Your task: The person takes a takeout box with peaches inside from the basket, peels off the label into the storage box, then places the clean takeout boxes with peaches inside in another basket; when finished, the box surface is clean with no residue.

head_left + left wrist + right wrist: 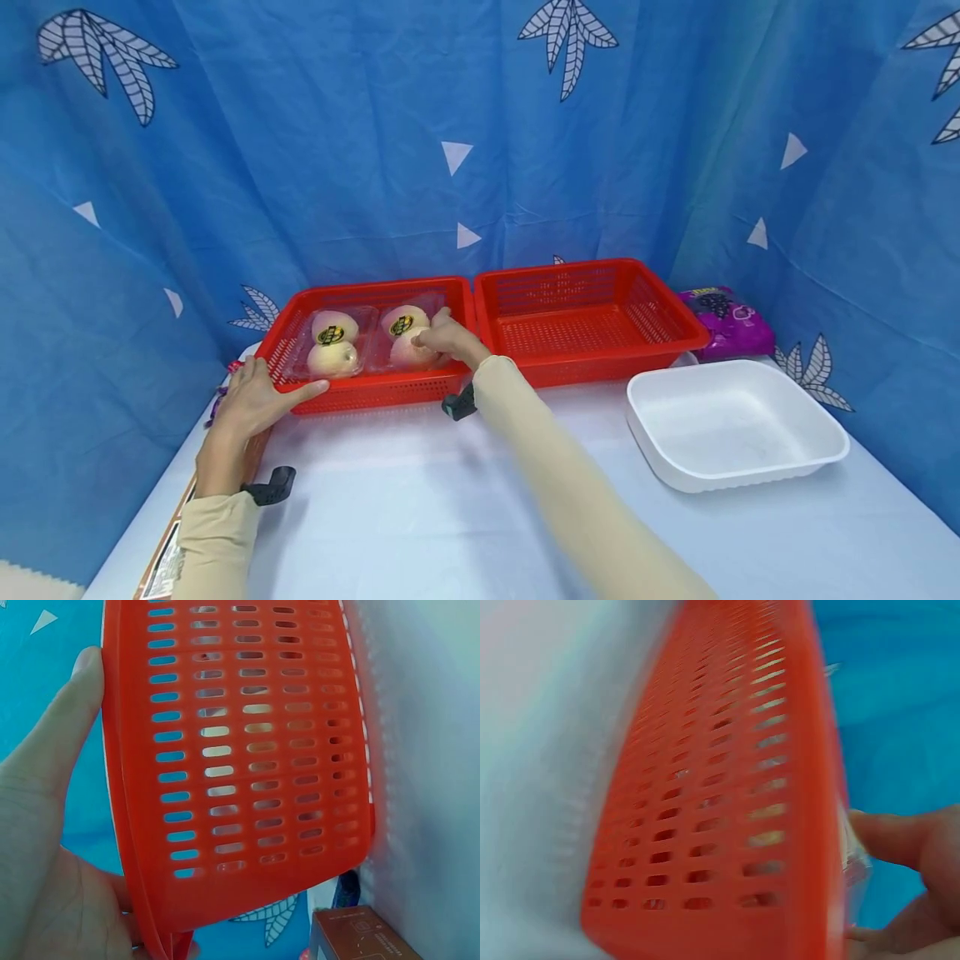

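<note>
Two clear plastic packs of peaches lie side by side in the left red basket [405, 387], a left pack [332, 343] and a right pack [406, 332], each with a black and yellow label. My right hand [450, 337] reaches over the basket's front rim and grips the right pack at its right side. In the right wrist view, the thumb and fingers show beyond the rim by the clear plastic. My left hand [251, 400] holds the basket's front left corner, thumb along the front rim and fingers round the left side.
A second red basket [592, 362] stands beside it on the right. Farther right are a white plastic tray [738, 425] and a purple package [723, 321]. A brown box [360, 934] lies by the left arm. Blue curtain [375, 167] surrounds the white table [390, 500].
</note>
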Tool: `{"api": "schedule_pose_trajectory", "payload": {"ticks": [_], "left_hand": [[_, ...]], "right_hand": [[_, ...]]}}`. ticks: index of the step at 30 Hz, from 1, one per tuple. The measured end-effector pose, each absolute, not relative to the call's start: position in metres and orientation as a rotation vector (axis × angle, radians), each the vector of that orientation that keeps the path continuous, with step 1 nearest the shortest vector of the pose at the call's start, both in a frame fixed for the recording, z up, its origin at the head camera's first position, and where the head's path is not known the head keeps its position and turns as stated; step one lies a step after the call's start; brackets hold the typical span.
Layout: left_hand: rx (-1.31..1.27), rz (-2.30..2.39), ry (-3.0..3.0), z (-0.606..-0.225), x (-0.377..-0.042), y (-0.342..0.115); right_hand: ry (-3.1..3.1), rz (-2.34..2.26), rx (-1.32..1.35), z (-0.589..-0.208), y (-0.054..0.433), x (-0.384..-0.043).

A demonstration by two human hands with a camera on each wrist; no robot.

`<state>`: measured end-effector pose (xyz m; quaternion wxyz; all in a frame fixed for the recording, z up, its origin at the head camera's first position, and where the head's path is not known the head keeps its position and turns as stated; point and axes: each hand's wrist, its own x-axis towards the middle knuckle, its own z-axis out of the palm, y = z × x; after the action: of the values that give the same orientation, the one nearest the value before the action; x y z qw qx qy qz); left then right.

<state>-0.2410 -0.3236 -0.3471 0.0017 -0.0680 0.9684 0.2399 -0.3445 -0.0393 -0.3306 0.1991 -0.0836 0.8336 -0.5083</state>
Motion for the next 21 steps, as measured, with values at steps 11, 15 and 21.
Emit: {"api": "schedule_pose_trajectory", "payload": {"ticks": [11,15,21], "left_hand": [[-0.212,0.781,3.03,-0.35,-0.243,-0.325],[-0.207,0.78,3.025,-0.349,-0.242,-0.324],[-0.196,0.783,3.028,-0.349,-0.243,-0.324]], "right_hand": [[1.957,-1.953,-0.286,-0.299,0.03,-0.345],[1.883,-1.971,-0.402,-0.289,0.069,-0.326],[1.859,-1.861,-0.589,-0.293,0.123,-0.289]]}}
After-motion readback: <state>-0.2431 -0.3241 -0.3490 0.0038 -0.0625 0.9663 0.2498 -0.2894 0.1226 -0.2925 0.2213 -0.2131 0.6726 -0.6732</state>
